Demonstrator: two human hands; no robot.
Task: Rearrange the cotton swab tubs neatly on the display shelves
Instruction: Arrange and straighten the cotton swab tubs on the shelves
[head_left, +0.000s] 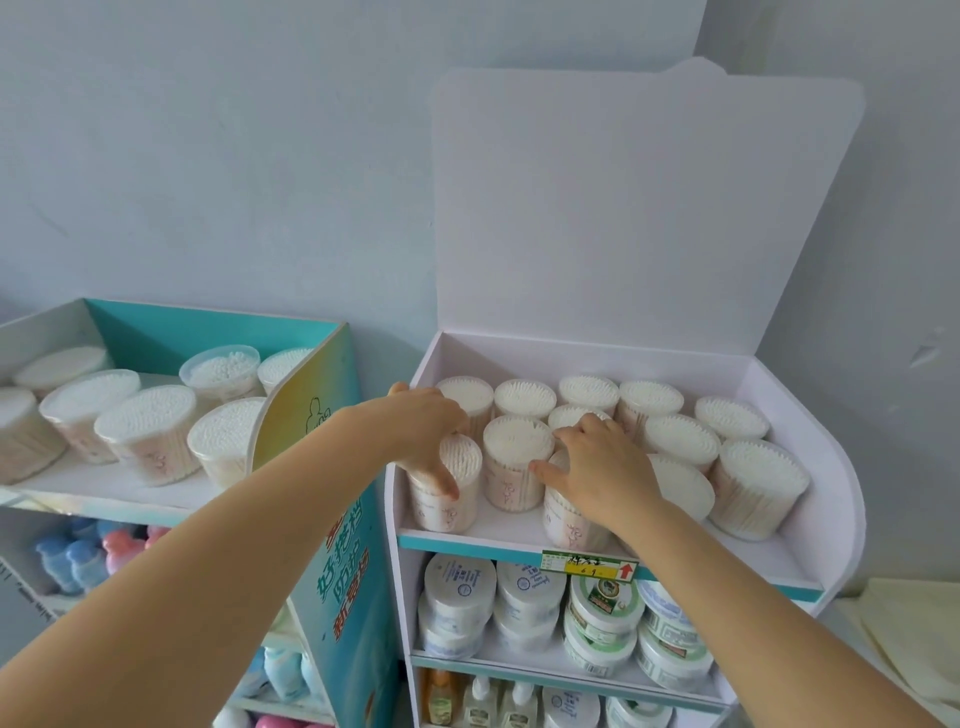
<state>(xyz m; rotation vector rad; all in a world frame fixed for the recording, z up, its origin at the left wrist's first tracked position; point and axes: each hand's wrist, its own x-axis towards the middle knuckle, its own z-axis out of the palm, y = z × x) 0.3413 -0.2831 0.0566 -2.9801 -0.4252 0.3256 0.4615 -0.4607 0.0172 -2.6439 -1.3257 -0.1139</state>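
Head camera: the left grip (423, 427), a bare hand, is curled round the front-left tub (460, 499) on the top shelf (501, 526) of the white stand (644, 208). Its thumb lies down the tub's front and the fingers wrap behind it. The right grip (602, 470) sits on top of the next tub (569, 525) in the front row, holding it from above. The thumb stretches left along the rim, and the bent fingertips reach the tub (571, 413) behind it.

Both tubs stand upright near the shelf's front edge. They are clear and packed with cotton swabs, white tips up. A taller tub (518, 457) stands between the two hands, just beside both. More tubs fill the back row (524, 397) and the right side (758, 480). One tub (683, 486) behind the right wrist is partly hidden, so I cannot tell whether it is upright or tilted.

A yellow price tag (589, 564) hangs on the shelf's front lip. The shelf below holds stacked round jars (602, 610), some white and some green. Small bottles (483, 701) stand on the shelf under that.

To the left a teal stand (332, 519) holds wider tubs of swabs (148, 431). Blue and pink bottles (78, 561) stand on a shelf below them.
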